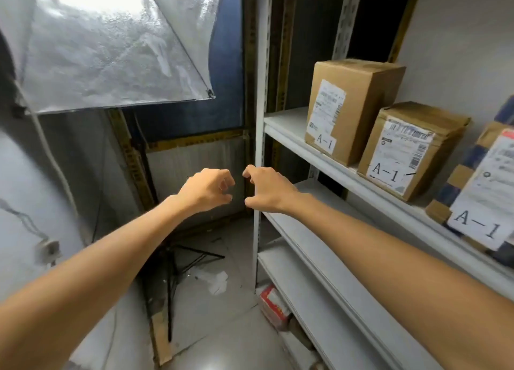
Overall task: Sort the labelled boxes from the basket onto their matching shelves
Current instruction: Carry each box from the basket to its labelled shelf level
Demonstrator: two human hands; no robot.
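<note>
Boxes: three cardboard boxes stand in a row on one shelf board (286, 124), each with a white tag reading A-1.
Left box (358, 96): upright, tallest, well back on the board.
Middle box (417, 144): just beside the left box, nearer the front edge.
Right box (470, 174): banded with dark tape, cut off by the picture's right edge.
Left hand (207, 188): held out in the air beside the shelf's white upright, fingers loosely curled, holding nothing.
Right hand (268, 190): level with the left hand and near it, fingers loosely curled, holding nothing, in front of the upright.
Lower boards (314, 258): white, below the boxes.
Floor: a red-and-white packet (274, 305) under the lowest board; a black tripod (180, 264) to the left.
Above left: a silver light diffuser (111, 49).
</note>
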